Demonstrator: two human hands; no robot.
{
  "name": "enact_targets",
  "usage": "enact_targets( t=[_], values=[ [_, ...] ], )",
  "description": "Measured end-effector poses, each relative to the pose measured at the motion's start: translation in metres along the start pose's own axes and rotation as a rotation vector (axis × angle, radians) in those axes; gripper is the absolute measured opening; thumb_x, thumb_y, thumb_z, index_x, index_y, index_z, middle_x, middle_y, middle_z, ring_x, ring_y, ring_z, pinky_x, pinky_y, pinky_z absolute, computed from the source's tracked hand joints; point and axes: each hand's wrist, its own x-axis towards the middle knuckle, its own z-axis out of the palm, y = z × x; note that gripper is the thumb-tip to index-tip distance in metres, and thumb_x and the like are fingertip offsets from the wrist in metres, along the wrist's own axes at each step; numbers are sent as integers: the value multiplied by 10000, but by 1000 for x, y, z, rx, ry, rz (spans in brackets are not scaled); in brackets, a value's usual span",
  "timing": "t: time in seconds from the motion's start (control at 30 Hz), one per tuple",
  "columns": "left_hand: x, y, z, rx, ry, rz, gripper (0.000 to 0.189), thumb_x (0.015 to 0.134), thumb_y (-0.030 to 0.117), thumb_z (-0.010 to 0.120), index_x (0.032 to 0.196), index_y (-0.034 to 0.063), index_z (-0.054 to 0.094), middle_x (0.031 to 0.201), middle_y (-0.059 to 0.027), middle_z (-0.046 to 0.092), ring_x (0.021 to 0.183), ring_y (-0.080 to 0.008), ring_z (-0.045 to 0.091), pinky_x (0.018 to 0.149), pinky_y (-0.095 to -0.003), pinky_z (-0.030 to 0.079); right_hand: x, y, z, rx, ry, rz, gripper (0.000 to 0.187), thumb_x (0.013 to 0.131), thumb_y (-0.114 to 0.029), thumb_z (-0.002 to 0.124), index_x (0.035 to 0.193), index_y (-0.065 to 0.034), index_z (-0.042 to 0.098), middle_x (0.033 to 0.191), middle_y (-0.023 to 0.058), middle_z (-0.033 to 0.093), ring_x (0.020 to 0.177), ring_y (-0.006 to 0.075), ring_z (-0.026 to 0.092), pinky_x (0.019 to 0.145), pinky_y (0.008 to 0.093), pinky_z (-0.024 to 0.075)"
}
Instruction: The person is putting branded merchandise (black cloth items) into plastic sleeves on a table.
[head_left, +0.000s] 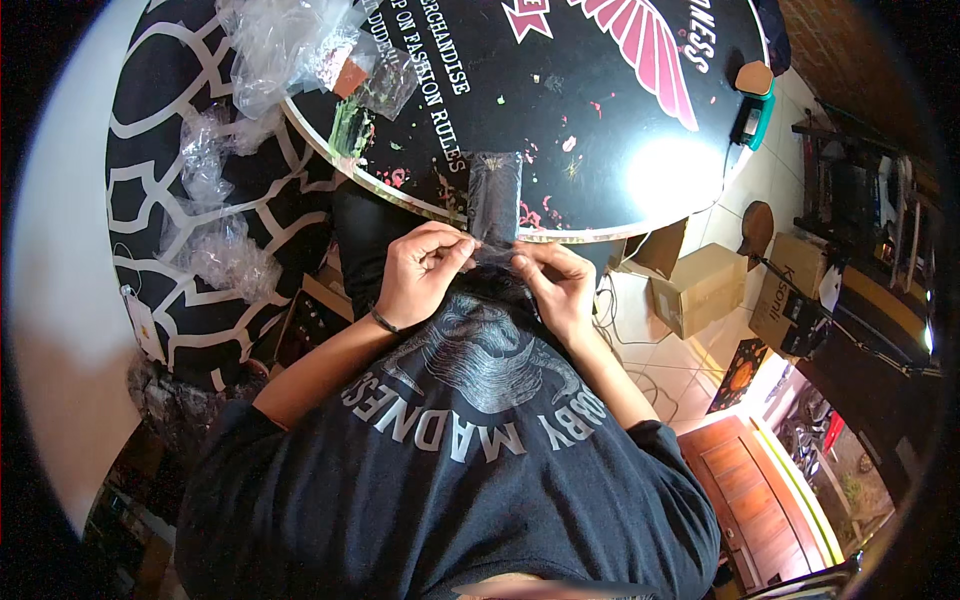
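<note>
A narrow clear plastic sleeve (495, 196) with something dark inside lies over the near edge of a round black table (555, 112). Its near end reaches off the table toward my chest. My left hand (426, 271) pinches the left corner of that end between thumb and fingertips. At the right corner, my right hand (556, 283) pinches the film in the same way. The film between both hands looks crumpled and loose. What exactly is inside the sleeve cannot be made out.
Crumpled clear plastic bags (281, 45) lie at the table's far left, beside a small reddish-brown piece (350, 78). More loose film (225, 251) rests on the patterned surface at left. A green device (757, 112) sits at the right rim. Cardboard boxes (699, 289) stand on the tiled floor.
</note>
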Motion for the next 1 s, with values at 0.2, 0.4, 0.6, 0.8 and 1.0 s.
enact_targets(
  t=[0.2,0.4,0.6,0.8,1.0],
  values=[
    [-3,2,3,19,26,-99,169,1031,50,636,1113,-68,724,1026,-74,702,843,-105,700,714,-246,605,1,25,0,239,3,208,148,988,-91,728,1045,37,775,910,45,762,793,82,664,747,237,537],
    [2,-19,-5,-77,64,-283,220,1047,146,642,1121,-37,737,972,-48,713,824,-89,674,706,-247,611,8,28,8,315,63,282,163,998,-127,725,988,29,773,813,33,724,664,74,634,615,231,535],
    [10,-41,-10,-115,113,-430,227,1032,209,676,1102,8,755,958,-12,701,822,-64,632,720,-242,579,11,39,19,388,135,346,180,990,-155,740,936,16,754,790,29,713,623,87,646,565,255,574],
    [13,-66,-14,-359,133,-517,167,1022,205,690,1049,53,751,950,16,701,848,-70,640,755,-254,555,16,41,26,444,210,379,187,969,-176,771,909,0,749,782,30,710,570,101,638,551,261,571],
    [17,-63,-14,-597,65,-603,116,1035,177,661,1082,90,722,1024,3,735,902,-80,683,772,-255,569,22,53,23,558,199,415,193,934,-192,813,847,-38,736,758,6,696,547,76,578,502,248,487]
  ],
)
